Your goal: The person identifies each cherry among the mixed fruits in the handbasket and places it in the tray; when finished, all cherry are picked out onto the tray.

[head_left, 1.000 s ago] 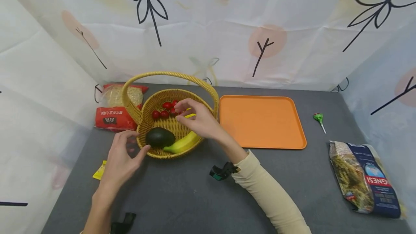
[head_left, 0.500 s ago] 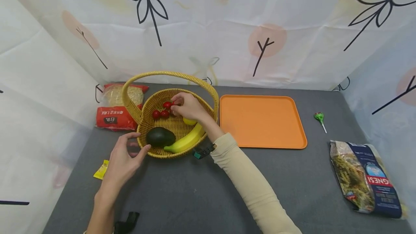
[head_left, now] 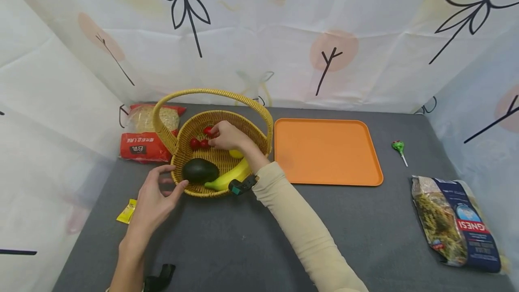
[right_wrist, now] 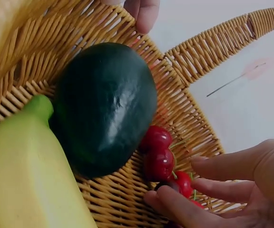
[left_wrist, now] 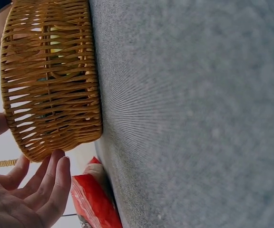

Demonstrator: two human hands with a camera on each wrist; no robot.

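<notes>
My left hand (head_left: 156,199) holds the left edge of the yellow wicker basket (head_left: 219,195); in the left wrist view its fingertips (left_wrist: 56,164) touch the outer wall. My right hand (head_left: 233,138) reaches into the basket over a cluster of red cherries (head_left: 200,143). Up close in the right wrist view, its fingers (right_wrist: 222,164) stand apart around the cherries (right_wrist: 159,164), one fingertip at a dark cherry. A dark green avocado (head_left: 199,171) and a banana (head_left: 229,178) lie at the basket's front. Part of a yellow fruit (head_left: 236,153) shows under the right wrist.
The basket's tall handle (head_left: 211,91) arches over it. To the right lies an orange tray (head_left: 326,152), then a green lollipop (head_left: 398,146) and a pasta bag (head_left: 456,224). A red-and-clear food bag (head_left: 146,145) and a small yellow packet (head_left: 127,211) lie left.
My right hand has moved slightly left and deeper into the basket, onto the cherries. My left hand stays at the basket's edge.
</notes>
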